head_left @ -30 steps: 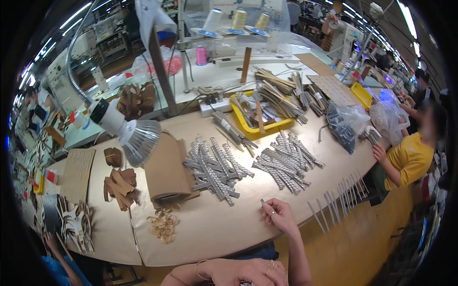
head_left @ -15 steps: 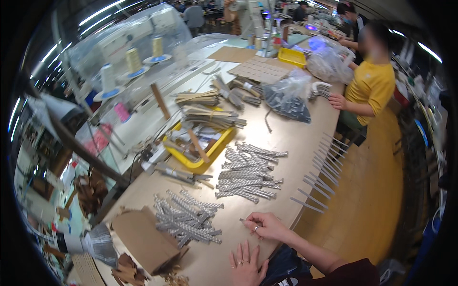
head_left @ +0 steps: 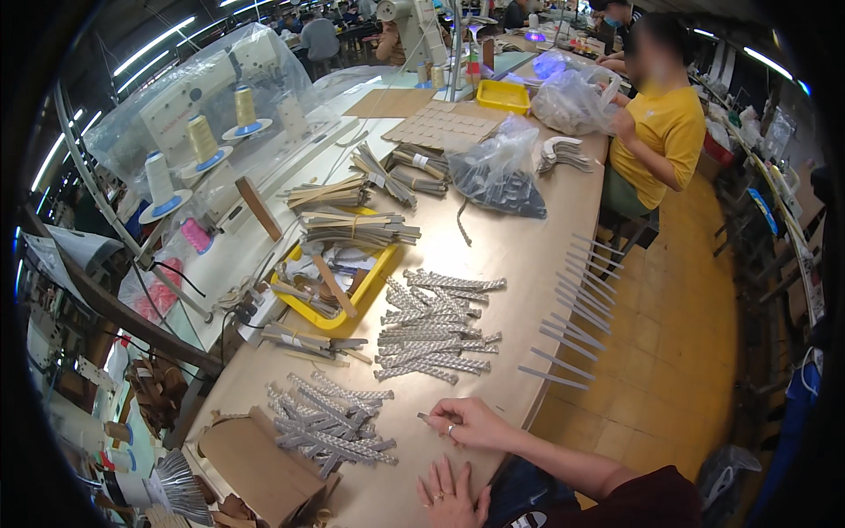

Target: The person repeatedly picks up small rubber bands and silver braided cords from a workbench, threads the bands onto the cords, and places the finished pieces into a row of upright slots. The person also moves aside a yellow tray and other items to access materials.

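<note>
In a pinch between thumb and fingers, my right hand holds a small grey strip just above the tabletop; most of the strip is hidden by the fingers. My left hand lies flat on the table with its fingers spread, nearer to me and holding nothing. To the left of both hands is a loose pile of silver-grey braided straps. Farther off, more braided straps lie in a spread-out stack. Along the table's right edge, several flat grey strips stick out over the floor.
A folded brown cardboard piece sits at the near left. Beyond it stand a yellow tray with tools and bundled strips. Farther away are a plastic bag and a co-worker in a yellow top. Covered sewing machines line the left.
The whole view has shifted, so the table's contents appear farther left. My right hand keeps its pinch and my left hand stays flat. The co-worker's hand has risen toward a plastic bag.
</note>
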Demonstrator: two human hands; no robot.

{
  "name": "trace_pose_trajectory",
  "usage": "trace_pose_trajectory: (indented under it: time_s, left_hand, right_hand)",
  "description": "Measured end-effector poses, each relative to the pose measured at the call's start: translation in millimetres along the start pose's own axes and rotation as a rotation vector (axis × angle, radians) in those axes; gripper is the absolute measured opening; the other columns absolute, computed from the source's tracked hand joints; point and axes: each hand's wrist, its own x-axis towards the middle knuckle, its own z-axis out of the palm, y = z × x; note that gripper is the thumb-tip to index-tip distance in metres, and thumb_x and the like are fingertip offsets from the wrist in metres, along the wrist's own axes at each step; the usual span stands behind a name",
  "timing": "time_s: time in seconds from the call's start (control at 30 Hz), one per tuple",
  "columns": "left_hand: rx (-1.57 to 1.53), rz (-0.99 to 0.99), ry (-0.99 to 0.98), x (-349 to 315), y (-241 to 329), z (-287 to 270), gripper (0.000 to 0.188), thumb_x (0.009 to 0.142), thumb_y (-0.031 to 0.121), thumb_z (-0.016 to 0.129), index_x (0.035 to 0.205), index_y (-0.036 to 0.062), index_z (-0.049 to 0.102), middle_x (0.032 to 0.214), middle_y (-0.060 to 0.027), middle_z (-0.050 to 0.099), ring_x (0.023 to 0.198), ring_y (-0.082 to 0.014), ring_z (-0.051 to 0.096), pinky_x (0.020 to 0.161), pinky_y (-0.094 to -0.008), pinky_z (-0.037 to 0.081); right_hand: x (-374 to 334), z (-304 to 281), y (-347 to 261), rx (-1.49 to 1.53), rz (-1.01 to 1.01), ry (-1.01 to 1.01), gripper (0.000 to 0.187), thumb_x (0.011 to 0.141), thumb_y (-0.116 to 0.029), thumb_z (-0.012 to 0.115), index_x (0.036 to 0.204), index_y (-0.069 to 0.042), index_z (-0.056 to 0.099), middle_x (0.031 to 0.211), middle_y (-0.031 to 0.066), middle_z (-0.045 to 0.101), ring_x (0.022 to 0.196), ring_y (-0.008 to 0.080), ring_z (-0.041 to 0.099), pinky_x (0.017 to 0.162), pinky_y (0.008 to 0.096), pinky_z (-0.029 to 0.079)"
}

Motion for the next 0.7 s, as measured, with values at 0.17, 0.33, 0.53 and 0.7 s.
trace_pose_trajectory:
  time_s: [0.17,0.33,0.53,0.7]
  left_hand:
    - [0.011,-0.028,-0.052,-0.3,3.7,-11.7,0.063,0.094,0.044,0.057,0.147,0.0116,0.043,0.156,-0.0226,0.031,0.145,-0.0415,0.027,0.117,-0.0586,0.018]
    - [0.053,-0.004,-0.029,1.9,5.2,-10.7,0.064,0.094,0.042,0.058,0.147,0.0108,0.042,0.156,-0.0228,0.031,0.145,-0.042,0.026,0.117,-0.058,0.018]
    - [-0.04,-0.015,0.007,-5.8,-2.3,2.5,0.065,0.092,0.036,0.063,0.148,0.0106,0.042,0.156,-0.0223,0.03,0.145,-0.0421,0.025,0.117,-0.0585,0.017]
    - [-0.017,-0.01,0.049,-9.7,-5.7,10.8,0.069,0.091,0.036,0.064,0.15,0.012,0.039,0.158,-0.0208,0.029,0.146,-0.0417,0.024,0.118,-0.0584,0.016]
  right_hand:
    - [2.5,0.7,5.3,0.031,-0.043,-0.01,0.026,0.098,-0.023,0.063,0.099,0.003,0.064,0.07,0.0032,0.062,0.055,0.006,0.055,0.049,0.0253,0.048]
    - [4.4,-0.6,10.7,0.053,-0.091,-0.02,0.026,0.098,-0.024,0.063,0.099,0.002,0.065,0.069,0.0036,0.062,0.056,0.0066,0.056,0.049,0.0254,0.048]
    - [5.7,-3.4,15.3,0.009,-0.123,-0.062,0.025,0.098,-0.023,0.065,0.103,0.001,0.065,0.078,0.0024,0.065,0.063,0.0057,0.058,0.055,0.0243,0.049]
    - [8.3,-3.8,18.2,0.053,-0.135,-0.091,0.026,0.098,-0.025,0.064,0.103,0.001,0.065,0.078,0.0025,0.065,0.063,0.0056,0.058,0.055,0.0244,0.049]
